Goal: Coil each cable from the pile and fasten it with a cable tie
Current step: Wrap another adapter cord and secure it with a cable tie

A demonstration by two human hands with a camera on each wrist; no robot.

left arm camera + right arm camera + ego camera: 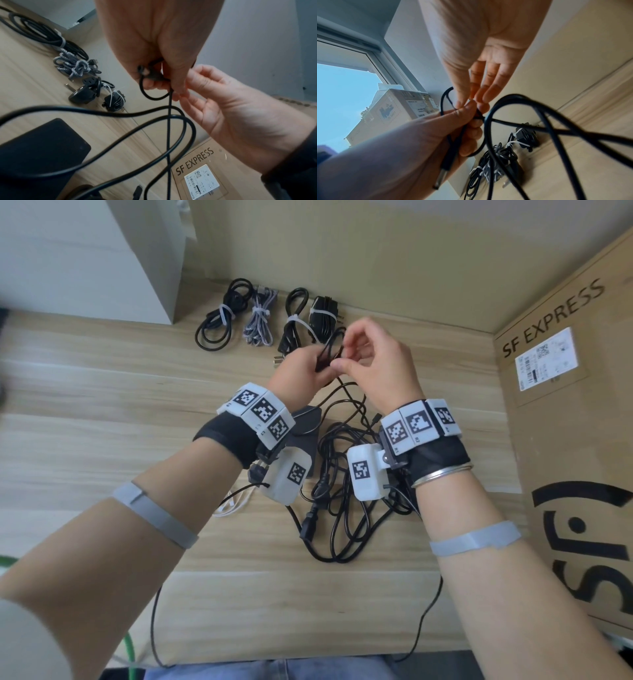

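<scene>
Only the right wrist view shows the barrel plug [439, 180] below the left hand [412, 146] gripping the cable [489, 135].

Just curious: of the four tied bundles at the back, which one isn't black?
The second from the left: the grey braided bundle. The other three, at and, are all black. Each has a white tie.

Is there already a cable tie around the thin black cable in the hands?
No: the left hand grips the thin black cable in loops and no tie shows on it.
</scene>
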